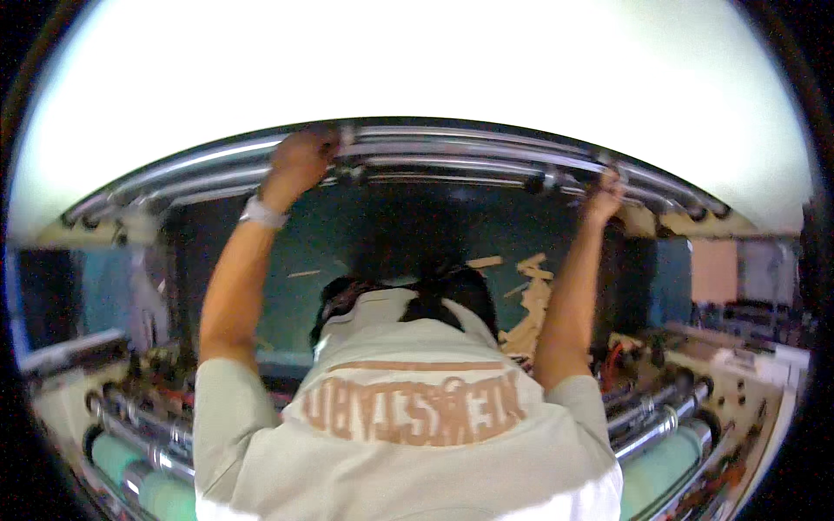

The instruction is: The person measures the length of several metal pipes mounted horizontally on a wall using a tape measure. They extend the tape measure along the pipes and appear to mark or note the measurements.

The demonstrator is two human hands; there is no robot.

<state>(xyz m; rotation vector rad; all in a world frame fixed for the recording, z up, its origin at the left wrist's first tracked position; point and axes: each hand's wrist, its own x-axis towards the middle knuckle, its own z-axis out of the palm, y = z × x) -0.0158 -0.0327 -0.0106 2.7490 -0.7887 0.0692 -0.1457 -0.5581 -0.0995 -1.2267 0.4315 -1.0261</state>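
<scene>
In front of me, several long metal shafts (452,161) run from left to right. My left hand (304,161), closed and slightly blurred, is at the shafts left of the middle. Beside its fingers is a dark collar (351,165) mounted on the shafts. My right hand (605,193) reaches the right part of the same shafts, with its fingers closed at a small fitting (607,162). Just what either set of fingertips grips is too dim and small to make out. Another dark round collar (540,182) sits on a lower shaft, left of my right hand.
A large bright white surface (417,61) fills the view beyond the shafts. Torn tan cardboard scraps (534,308) lie on the dark green floor (291,234) below. Behind me on both sides are machine frames with metal rollers (669,430) and pale green rollers (165,491).
</scene>
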